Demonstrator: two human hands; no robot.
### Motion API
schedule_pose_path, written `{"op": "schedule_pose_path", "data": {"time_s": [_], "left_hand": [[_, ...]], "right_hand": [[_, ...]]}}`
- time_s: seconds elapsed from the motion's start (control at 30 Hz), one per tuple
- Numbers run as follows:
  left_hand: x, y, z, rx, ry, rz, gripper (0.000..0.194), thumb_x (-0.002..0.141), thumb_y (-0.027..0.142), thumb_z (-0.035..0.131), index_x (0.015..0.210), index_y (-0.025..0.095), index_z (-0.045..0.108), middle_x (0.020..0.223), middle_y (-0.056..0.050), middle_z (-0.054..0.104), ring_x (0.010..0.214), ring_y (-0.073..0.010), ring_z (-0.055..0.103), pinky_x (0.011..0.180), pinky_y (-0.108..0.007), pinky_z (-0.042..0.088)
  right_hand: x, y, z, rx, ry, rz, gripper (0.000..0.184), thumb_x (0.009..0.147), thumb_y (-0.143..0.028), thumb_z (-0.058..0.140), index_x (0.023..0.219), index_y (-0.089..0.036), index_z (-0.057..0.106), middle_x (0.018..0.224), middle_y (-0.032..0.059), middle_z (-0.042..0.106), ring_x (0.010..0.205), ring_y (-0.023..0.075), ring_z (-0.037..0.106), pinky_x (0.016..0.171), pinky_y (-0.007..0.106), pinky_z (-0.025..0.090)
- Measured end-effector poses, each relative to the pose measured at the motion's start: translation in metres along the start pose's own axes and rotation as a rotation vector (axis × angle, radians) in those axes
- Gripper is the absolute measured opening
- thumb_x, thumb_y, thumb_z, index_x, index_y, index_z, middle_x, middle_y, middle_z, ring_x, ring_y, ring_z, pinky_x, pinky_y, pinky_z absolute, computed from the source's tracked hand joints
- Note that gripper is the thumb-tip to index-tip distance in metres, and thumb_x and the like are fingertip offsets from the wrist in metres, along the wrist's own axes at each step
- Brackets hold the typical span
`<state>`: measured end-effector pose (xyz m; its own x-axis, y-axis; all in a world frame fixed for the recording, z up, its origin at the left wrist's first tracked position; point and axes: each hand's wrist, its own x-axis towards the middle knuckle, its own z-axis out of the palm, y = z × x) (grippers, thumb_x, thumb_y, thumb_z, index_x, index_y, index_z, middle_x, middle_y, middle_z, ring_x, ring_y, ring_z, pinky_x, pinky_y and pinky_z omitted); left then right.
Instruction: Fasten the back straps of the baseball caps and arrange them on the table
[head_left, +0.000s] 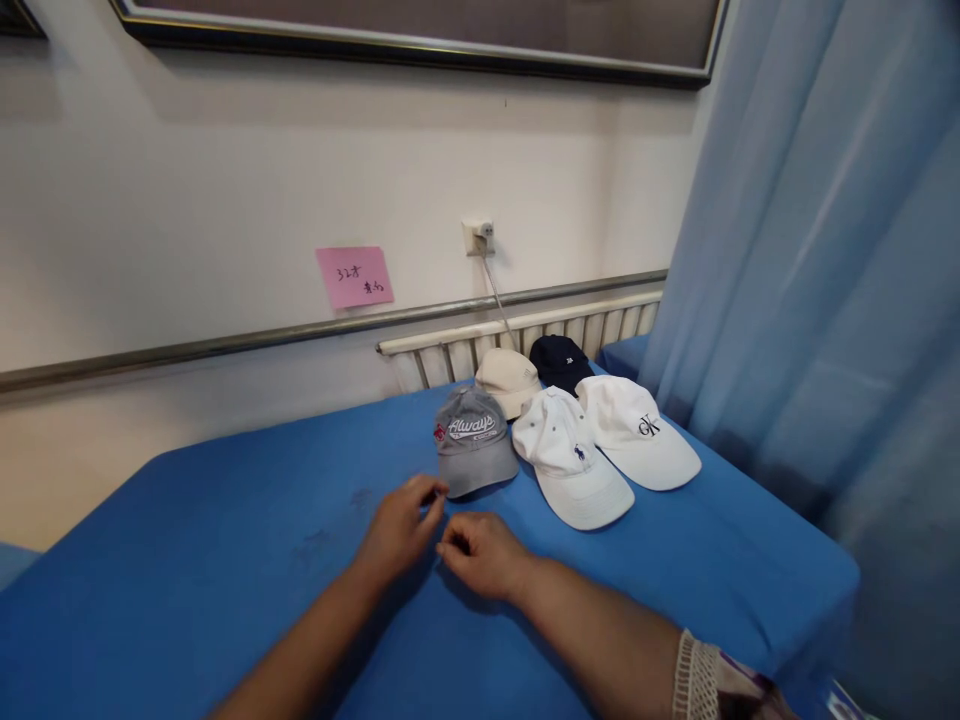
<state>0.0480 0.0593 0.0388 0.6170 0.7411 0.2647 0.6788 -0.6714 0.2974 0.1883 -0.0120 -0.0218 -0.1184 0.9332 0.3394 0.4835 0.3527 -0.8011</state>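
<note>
My left hand (401, 525) is just in front of the grey cap (472, 445), its fingertips close to the brim's near left edge. Its fingers are loosely bent, with a gap between thumb and forefinger and no object visible in them. Beside it, my right hand (484, 555) rests low over the blue cloth, curled closed with nothing seen inside. To the right of the grey cap lie a white cap with a dark horse-rider emblem (574, 460) and a white cap with black letters (637, 435). Behind these are a beige cap (508, 380) and a navy cap (560, 362).
A blue cloth (247, 520) covers the table. At the wall are a radiator (592, 328), a metal rail (300, 332), a plugged-in socket (478, 238) and a pink note (355, 277). A blue curtain (810, 250) hangs at the right.
</note>
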Motion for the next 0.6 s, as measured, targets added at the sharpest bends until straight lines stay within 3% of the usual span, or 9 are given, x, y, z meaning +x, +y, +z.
{"op": "schedule_pose_path", "data": {"time_s": [0.07, 0.17, 0.4, 0.6], "left_hand": [[-0.032, -0.01, 0.018, -0.117, 0.037, -0.094, 0.026, 0.086, 0.029, 0.045, 0.101, 0.023, 0.065, 0.102, -0.005, 0.072, 0.094, -0.0212, 0.067, 0.086, -0.035, 0.053], [-0.053, -0.025, 0.036, -0.116, 0.044, -0.156, 0.03, 0.085, 0.029, 0.048, 0.111, 0.023, 0.062, 0.113, -0.007, 0.07, 0.107, -0.0238, 0.064, 0.097, -0.041, 0.049], [-0.042, -0.024, 0.05, 0.01, -0.015, -0.171, 0.044, 0.086, 0.027, 0.051, 0.128, 0.014, 0.055, 0.132, -0.015, 0.06, 0.125, -0.0283, 0.053, 0.108, -0.045, 0.039], [-0.047, -0.02, 0.056, -0.001, -0.065, -0.032, 0.036, 0.091, 0.029, 0.048, 0.122, 0.017, 0.061, 0.135, -0.013, 0.059, 0.127, -0.0278, 0.051, 0.108, -0.046, 0.038]], "right_hand": [[0.0, 0.002, 0.001, 0.017, -0.004, 0.018, 0.012, 0.083, -0.019, 0.059, 0.071, -0.019, 0.06, 0.068, -0.0028, 0.064, 0.063, 0.0111, 0.056, 0.06, 0.021, 0.039], [0.0, 0.007, 0.002, 0.045, -0.017, 0.049, 0.011, 0.084, -0.022, 0.059, 0.074, -0.019, 0.063, 0.069, -0.0029, 0.065, 0.063, 0.0111, 0.056, 0.06, 0.021, 0.039], [-0.002, 0.022, 0.006, 0.139, -0.046, 0.147, 0.008, 0.081, -0.02, 0.06, 0.074, -0.019, 0.062, 0.065, -0.0044, 0.061, 0.058, 0.0104, 0.051, 0.055, 0.021, 0.037], [-0.002, 0.032, 0.012, 0.201, -0.065, 0.159, 0.005, 0.08, -0.017, 0.059, 0.076, -0.018, 0.061, 0.064, -0.0049, 0.059, 0.058, 0.01, 0.051, 0.056, 0.02, 0.039]]}}
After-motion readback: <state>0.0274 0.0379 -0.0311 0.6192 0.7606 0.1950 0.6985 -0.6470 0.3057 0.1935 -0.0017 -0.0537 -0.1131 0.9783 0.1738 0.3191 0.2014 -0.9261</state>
